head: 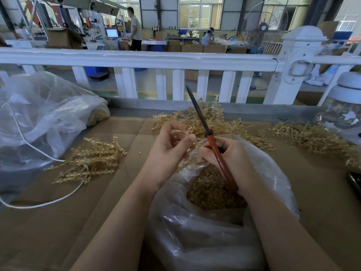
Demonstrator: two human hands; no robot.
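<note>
Over the clear plastic bag, an amber plastic sprue is pinched in the left hand and a red-handled dark file is gripped in the right hand. Stripping is judged underway; the blade must next be brought onto the sprue.

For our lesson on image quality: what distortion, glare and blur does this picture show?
Head view: the wide lens bows the rail; glare streaks the bag; the windows wash out; the file in the right hand and the sprig in the left hand look fairly sharp, the far workers soft.

Dark file, red-brown handle, tip up; amber sprue beside
</note>
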